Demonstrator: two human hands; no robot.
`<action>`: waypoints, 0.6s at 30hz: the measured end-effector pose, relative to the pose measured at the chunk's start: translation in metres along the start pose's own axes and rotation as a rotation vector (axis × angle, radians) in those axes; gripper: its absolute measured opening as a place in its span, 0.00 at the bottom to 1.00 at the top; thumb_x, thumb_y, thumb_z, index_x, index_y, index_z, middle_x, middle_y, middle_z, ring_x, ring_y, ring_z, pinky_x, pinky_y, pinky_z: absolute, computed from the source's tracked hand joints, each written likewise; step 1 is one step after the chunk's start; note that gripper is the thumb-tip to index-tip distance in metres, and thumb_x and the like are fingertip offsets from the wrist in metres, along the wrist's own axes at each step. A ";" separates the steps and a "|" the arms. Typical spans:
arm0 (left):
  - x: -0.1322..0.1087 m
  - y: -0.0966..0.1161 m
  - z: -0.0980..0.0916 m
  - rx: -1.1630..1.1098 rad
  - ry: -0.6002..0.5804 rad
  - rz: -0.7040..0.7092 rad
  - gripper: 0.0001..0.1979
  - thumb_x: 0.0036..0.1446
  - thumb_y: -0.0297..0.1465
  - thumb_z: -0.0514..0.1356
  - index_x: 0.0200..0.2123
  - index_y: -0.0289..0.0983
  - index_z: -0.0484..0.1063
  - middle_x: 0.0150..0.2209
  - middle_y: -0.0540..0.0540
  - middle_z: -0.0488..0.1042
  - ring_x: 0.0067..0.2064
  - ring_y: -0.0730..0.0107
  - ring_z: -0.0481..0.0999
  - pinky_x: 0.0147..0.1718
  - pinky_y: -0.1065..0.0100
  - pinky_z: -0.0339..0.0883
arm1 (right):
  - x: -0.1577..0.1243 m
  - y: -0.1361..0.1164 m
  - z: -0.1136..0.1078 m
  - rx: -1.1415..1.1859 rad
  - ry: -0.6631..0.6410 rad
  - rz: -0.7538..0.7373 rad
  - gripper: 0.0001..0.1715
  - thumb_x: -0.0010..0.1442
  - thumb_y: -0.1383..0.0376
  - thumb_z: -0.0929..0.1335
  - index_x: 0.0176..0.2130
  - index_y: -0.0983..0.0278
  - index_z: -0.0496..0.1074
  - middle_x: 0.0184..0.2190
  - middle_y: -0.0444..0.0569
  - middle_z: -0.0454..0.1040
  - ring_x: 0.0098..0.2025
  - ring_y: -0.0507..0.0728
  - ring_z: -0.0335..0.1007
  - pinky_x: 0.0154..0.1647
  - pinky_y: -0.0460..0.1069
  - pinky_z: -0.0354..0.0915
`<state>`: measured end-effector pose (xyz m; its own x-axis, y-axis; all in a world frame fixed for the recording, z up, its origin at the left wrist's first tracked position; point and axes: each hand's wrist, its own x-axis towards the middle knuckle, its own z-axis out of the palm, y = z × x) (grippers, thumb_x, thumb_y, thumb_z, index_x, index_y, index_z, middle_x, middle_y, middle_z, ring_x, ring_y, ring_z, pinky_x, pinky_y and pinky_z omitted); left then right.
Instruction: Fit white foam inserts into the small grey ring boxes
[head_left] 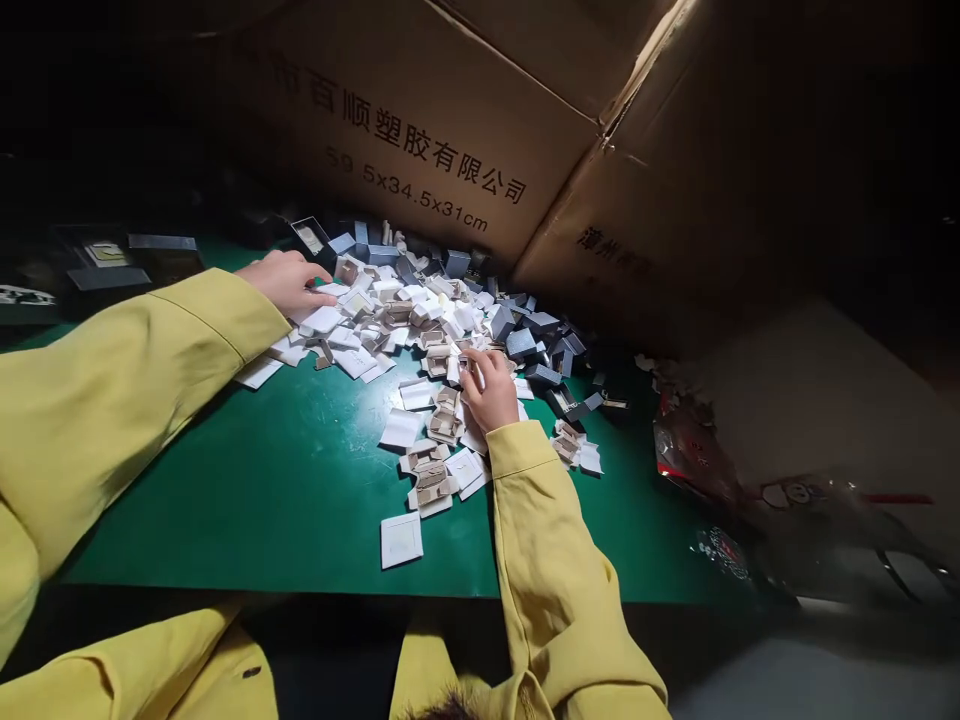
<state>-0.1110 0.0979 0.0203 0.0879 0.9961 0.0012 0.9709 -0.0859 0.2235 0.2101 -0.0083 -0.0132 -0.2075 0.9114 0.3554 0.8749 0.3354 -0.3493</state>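
A heap of small white folded cardboard inserts [360,362] lies on the green tabletop, some turned to show brown insides. My left hand [281,282] rests at the heap's left edge, its fingers stretched out and slightly apart over white pieces. Lower and to the right, my right hand [491,392] has thumb and fingers bent together at a small cardboard insert, partly hidden by the fingers. A loose column of inserts [431,480] runs toward the front from there, ending in a flat white square card [401,540].
Small dark grey-blue boxes [521,343] border the heap behind and right. A large printed cardboard carton [450,110] stands behind. Open dark boxes [109,255] are at left. Clear plastic packaging [720,550] lies at right. The green tabletop's [247,500] front edge is near me.
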 end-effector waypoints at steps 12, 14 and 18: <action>-0.001 -0.055 -0.051 -0.156 0.047 -0.575 0.38 0.49 0.52 0.55 0.56 0.31 0.61 0.63 0.39 0.50 0.60 0.43 0.48 0.54 0.35 0.31 | 0.000 0.001 0.001 0.038 0.008 -0.013 0.19 0.60 0.63 0.59 0.51 0.62 0.65 0.45 0.53 0.63 0.46 0.56 0.63 0.47 0.49 0.62; 0.001 -0.055 -0.049 -0.164 0.034 -0.513 0.38 0.48 0.54 0.55 0.54 0.31 0.63 0.60 0.39 0.58 0.57 0.46 0.55 0.55 0.40 0.42 | 0.000 0.002 0.001 0.041 0.011 -0.009 0.19 0.60 0.63 0.59 0.51 0.62 0.65 0.45 0.53 0.63 0.47 0.57 0.63 0.48 0.49 0.62; -0.002 -0.049 -0.054 -0.135 0.109 -0.241 0.37 0.50 0.56 0.50 0.53 0.34 0.66 0.56 0.43 0.64 0.55 0.53 0.61 0.53 0.51 0.53 | -0.001 0.002 0.001 0.044 0.010 -0.010 0.19 0.60 0.63 0.59 0.51 0.62 0.65 0.45 0.53 0.63 0.47 0.57 0.63 0.48 0.49 0.62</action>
<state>-0.1707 0.1013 0.0620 -0.1727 0.9844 0.0350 0.9218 0.1490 0.3580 0.2114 -0.0084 -0.0145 -0.2112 0.9058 0.3673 0.8528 0.3544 -0.3835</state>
